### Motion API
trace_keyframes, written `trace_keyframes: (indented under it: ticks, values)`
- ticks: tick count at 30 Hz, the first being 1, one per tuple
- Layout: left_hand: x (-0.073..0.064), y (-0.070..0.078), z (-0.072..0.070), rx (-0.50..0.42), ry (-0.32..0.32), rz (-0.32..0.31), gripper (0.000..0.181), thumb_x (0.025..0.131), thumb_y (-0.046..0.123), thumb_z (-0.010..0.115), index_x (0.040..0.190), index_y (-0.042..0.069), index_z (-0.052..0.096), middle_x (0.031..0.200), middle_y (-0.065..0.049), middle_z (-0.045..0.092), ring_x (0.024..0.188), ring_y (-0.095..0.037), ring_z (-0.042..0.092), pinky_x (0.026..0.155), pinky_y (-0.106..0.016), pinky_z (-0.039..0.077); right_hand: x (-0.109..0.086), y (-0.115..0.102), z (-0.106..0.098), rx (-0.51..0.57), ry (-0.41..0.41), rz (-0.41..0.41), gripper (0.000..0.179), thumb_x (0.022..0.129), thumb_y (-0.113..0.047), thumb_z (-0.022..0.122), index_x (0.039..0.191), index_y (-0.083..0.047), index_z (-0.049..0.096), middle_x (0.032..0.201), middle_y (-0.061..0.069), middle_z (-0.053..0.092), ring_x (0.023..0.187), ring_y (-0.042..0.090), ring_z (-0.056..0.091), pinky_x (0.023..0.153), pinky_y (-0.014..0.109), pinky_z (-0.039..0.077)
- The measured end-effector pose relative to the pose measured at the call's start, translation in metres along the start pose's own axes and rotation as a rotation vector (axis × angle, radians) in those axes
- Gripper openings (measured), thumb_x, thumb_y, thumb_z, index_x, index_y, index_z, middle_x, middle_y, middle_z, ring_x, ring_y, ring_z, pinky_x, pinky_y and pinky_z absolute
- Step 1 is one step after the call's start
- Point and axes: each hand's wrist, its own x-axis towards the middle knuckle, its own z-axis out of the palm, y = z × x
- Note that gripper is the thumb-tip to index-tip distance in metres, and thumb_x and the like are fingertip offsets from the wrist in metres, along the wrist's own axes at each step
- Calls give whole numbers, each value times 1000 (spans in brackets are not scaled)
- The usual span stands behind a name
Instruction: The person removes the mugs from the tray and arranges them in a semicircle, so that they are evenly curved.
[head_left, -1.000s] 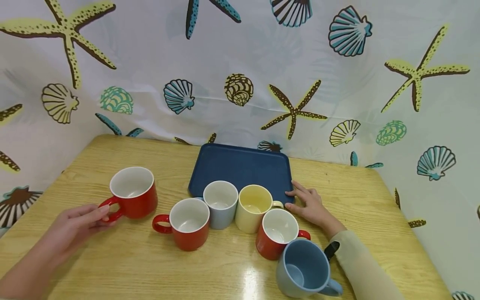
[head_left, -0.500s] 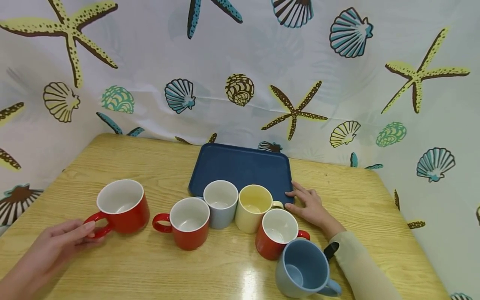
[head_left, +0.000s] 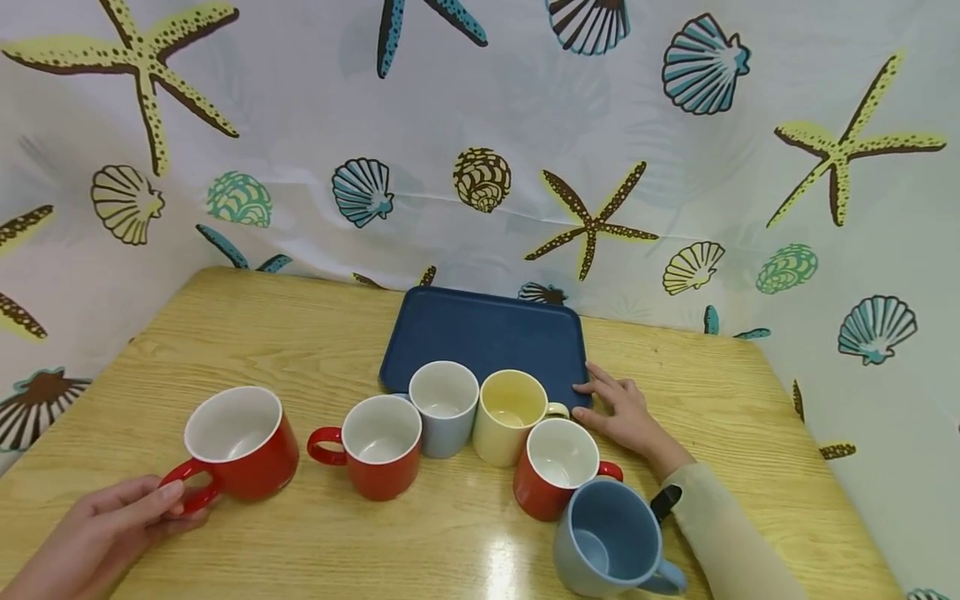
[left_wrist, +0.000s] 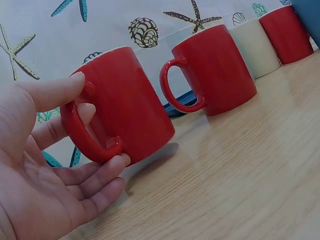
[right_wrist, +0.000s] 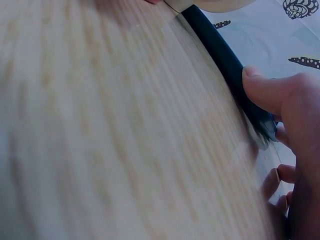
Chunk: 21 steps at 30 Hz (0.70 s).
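Observation:
My left hand [head_left: 123,525] pinches the handle of a red mug [left_wrist: 125,107] with a white inside. In the left wrist view the thumb is on the handle's top and fingers lie under it; a shadow shows beneath the mug, which seems slightly off the table. To its right stands a second red mug [head_left: 382,471], then a light blue-grey mug [head_left: 442,429], a yellow mug [head_left: 495,437], a third red mug [head_left: 536,492] and a larger blue mug [head_left: 577,554]. My right hand [head_left: 618,412] holds the near right corner of a dark blue tray [head_left: 487,329], thumb on its near edge.
The wooden table [head_left: 300,542] carries everything. A white curtain [head_left: 420,108] printed with shells and starfish hangs behind the table and along its sides. The tray lies near the back edge, behind the row of mugs.
My left hand has brought the red mug nearer to me and slightly left. My right hand, the tray and the other mugs have stayed in place.

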Motion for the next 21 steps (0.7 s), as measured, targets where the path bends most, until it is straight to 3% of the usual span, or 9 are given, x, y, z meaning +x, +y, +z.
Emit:
trace_keyframes:
  ticks: [4, 7, 9, 13, 15, 17, 21]
  values:
    - [-4, 6, 4, 150, 54, -123, 28, 100, 20, 44, 105, 9, 69, 104, 4, 61, 91, -19, 63, 79, -30, 52, 0, 0, -1, -1, -1, 1, 53, 85, -49, 61, 129, -18, 57, 153, 1, 19, 125, 31, 24, 97, 57, 24]
    - [-8, 11, 7, 191, 51, -212, 28, 99, 25, 46, 103, 7, 68, 106, 1, 61, 93, -19, 62, 80, -30, 52, 1, 1, -2, 3, 7, 1, 53, 85, -48, 61, 129, -18, 57, 153, 0, 19, 124, 30, 24, 97, 57, 24]
    - [-10, 12, 8, 161, 1, -237, 28, 99, 25, 46, 103, 8, 67, 107, 0, 61, 94, -21, 63, 80, -31, 51, 1, 1, -2, 6, 9, 1, 53, 85, -49, 62, 128, -18, 57, 153, 0, 20, 124, 30, 25, 96, 57, 24]
    - [-12, 11, 10, 19, -211, -216, 30, 102, 17, 38, 104, 11, 67, 106, 0, 63, 99, -21, 62, 84, -28, 49, 1, 1, 0, 1, -6, 18, 55, 84, -52, 60, 129, -20, 57, 153, -1, 19, 124, 29, 24, 97, 56, 25]
    - [-11, 10, 13, -12, -274, -209, 32, 103, 16, 35, 105, 12, 67, 106, 0, 64, 99, -19, 62, 85, -28, 48, 1, 1, 1, -4, -11, 19, 56, 84, -54, 59, 129, -20, 57, 153, -1, 19, 124, 29, 24, 96, 55, 26]
    - [-9, 10, 15, -3, -304, -209, 33, 103, 17, 34, 106, 13, 67, 106, -2, 64, 99, -18, 61, 86, -28, 48, 1, 1, 1, -5, -6, 16, 56, 84, -54, 59, 129, -20, 57, 153, -1, 19, 124, 29, 25, 97, 55, 25]
    - [-6, 10, 21, 54, -290, -232, 32, 103, 20, 36, 109, 12, 66, 105, -5, 65, 95, -18, 59, 84, -29, 49, 1, 2, 2, -2, 7, -3, 54, 85, -51, 61, 128, -19, 57, 153, 1, 20, 123, 29, 26, 96, 55, 25]
